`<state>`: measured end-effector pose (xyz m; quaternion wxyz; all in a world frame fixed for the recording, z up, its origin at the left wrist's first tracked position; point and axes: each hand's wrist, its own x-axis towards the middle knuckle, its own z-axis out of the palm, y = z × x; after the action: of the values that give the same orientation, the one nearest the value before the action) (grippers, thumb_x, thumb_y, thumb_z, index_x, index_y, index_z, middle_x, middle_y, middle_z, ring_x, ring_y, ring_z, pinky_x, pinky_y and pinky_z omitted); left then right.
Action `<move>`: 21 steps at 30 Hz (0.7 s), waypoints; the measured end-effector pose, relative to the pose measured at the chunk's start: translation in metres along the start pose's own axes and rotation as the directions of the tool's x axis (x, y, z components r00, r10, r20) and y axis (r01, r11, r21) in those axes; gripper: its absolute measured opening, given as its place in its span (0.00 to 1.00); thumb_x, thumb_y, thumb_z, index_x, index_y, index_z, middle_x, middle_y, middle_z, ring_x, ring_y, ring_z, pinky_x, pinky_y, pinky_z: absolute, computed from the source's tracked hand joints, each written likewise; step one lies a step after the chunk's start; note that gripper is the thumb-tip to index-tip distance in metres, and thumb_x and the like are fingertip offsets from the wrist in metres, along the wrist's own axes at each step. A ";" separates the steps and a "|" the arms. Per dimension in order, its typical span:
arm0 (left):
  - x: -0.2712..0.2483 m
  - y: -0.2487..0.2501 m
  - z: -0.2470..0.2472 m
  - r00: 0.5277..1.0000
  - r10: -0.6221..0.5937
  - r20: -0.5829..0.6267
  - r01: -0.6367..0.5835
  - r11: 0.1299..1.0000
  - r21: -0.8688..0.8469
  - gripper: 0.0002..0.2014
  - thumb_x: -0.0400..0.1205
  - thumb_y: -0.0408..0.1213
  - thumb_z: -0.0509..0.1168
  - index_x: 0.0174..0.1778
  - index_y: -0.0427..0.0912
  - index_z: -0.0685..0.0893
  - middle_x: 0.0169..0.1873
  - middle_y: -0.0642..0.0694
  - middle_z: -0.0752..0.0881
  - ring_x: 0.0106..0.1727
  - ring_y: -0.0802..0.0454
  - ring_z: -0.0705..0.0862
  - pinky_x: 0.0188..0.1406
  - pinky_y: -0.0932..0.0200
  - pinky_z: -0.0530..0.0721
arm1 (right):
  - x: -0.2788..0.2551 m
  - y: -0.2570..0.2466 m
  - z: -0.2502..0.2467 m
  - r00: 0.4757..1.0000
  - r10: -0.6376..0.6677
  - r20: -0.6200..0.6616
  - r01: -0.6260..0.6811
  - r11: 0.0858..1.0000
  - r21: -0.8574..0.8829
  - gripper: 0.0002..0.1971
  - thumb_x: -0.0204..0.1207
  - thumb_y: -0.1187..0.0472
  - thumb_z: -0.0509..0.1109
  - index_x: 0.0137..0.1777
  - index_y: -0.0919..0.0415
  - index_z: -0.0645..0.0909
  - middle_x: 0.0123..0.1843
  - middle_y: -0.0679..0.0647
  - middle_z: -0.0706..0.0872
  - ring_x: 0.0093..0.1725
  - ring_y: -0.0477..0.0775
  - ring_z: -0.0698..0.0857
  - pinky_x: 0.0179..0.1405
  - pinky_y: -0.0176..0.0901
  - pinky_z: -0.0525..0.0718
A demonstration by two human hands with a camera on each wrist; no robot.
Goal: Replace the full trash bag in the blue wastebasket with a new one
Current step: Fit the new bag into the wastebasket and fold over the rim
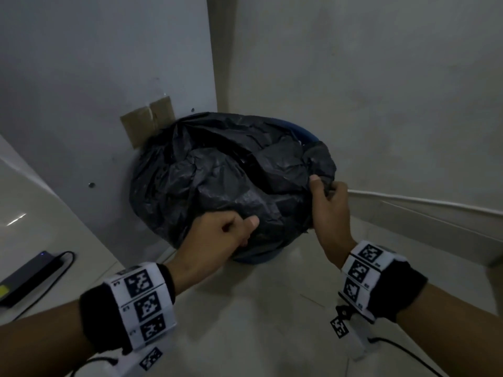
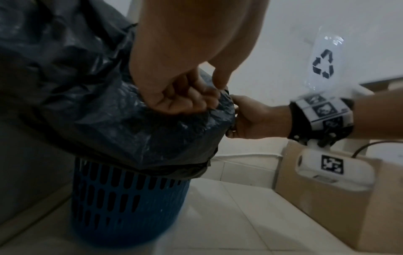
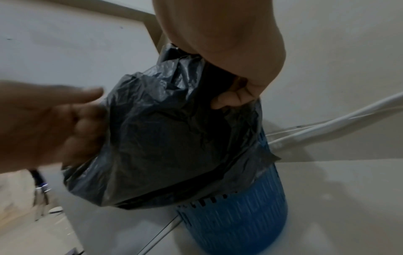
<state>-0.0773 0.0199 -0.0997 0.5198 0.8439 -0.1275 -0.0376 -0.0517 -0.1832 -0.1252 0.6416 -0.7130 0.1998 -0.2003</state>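
A bulging black trash bag [image 1: 226, 175] fills the blue slotted wastebasket [image 2: 128, 203] in the corner, its edge folded over the rim. My left hand [image 1: 231, 235] grips the bag's near edge with curled fingers and thumb on top; the left wrist view shows the fingers [image 2: 187, 98] hooked into the plastic. My right hand [image 1: 326, 197] pinches a gathered fold at the bag's right side, seen close in the right wrist view [image 3: 235, 96]. A strip of blue rim [image 1: 304, 131] shows at the back right. The basket's body [image 3: 235, 219] stands on the tiled floor.
White walls close in behind and right of the basket. A cardboard piece [image 1: 149, 121] leans on the wall behind it. A cardboard box [image 2: 327, 198] stands to the right, a clear bag with a recycling symbol [image 2: 322, 63] above it. A dark device with cable [image 1: 30, 276] lies left.
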 end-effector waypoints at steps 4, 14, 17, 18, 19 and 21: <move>0.004 -0.002 -0.006 0.947 0.268 -0.178 -0.236 0.955 0.180 0.18 0.82 0.49 0.64 0.29 0.43 0.77 0.23 0.52 0.77 0.27 0.58 0.75 0.29 0.66 0.73 | -0.005 0.000 0.003 0.997 -0.032 0.068 0.033 0.999 -0.025 0.18 0.79 0.37 0.62 0.45 0.52 0.76 0.44 0.52 0.85 0.45 0.58 0.85 0.43 0.51 0.82; 0.021 -0.013 -0.006 0.955 0.296 -0.027 -0.226 0.784 0.578 0.33 0.80 0.64 0.50 0.81 0.55 0.61 0.61 0.58 0.81 0.68 0.54 0.74 0.82 0.44 0.49 | 0.032 -0.003 -0.010 0.975 -0.194 -0.106 0.177 0.973 -0.149 0.26 0.82 0.42 0.60 0.75 0.54 0.67 0.74 0.58 0.70 0.62 0.52 0.76 0.60 0.45 0.76; 0.023 -0.019 -0.002 0.937 0.349 -0.008 -0.254 0.699 0.668 0.30 0.80 0.68 0.46 0.73 0.57 0.73 0.53 0.56 0.82 0.62 0.50 0.76 0.80 0.43 0.53 | 0.032 -0.010 -0.012 0.948 -0.318 -0.028 0.297 0.910 -0.290 0.27 0.80 0.37 0.59 0.73 0.51 0.73 0.72 0.58 0.69 0.65 0.56 0.76 0.65 0.48 0.77; 0.024 -0.020 -0.001 0.929 0.371 -0.003 -0.269 0.678 0.684 0.29 0.80 0.69 0.46 0.68 0.58 0.77 0.49 0.56 0.81 0.60 0.50 0.77 0.79 0.43 0.54 | 0.034 -0.013 -0.013 0.938 -0.347 0.014 0.327 0.868 -0.373 0.28 0.78 0.34 0.59 0.69 0.50 0.77 0.71 0.58 0.70 0.67 0.59 0.76 0.67 0.52 0.77; 0.026 -0.021 -0.001 0.922 0.388 -0.012 -0.273 0.671 0.689 0.28 0.79 0.69 0.46 0.63 0.58 0.80 0.46 0.56 0.81 0.58 0.51 0.77 0.78 0.43 0.54 | 0.037 -0.015 -0.013 0.927 -0.368 0.074 0.356 0.800 -0.484 0.27 0.75 0.33 0.60 0.64 0.51 0.82 0.68 0.58 0.72 0.67 0.61 0.76 0.68 0.54 0.77; 0.028 -0.023 0.002 0.918 0.393 -0.042 -0.262 0.686 0.679 0.28 0.79 0.70 0.46 0.55 0.57 0.83 0.44 0.57 0.81 0.55 0.52 0.77 0.78 0.45 0.54 | 0.044 -0.020 -0.012 0.897 -0.413 0.160 0.418 0.669 -0.614 0.20 0.75 0.39 0.67 0.53 0.55 0.87 0.63 0.61 0.78 0.64 0.65 0.77 0.64 0.51 0.77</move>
<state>-0.0464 0.0210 -0.1188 0.1950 0.9351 -0.2331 0.1822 -0.0211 -0.2150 -0.1027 0.3010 -0.9139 0.0854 -0.2587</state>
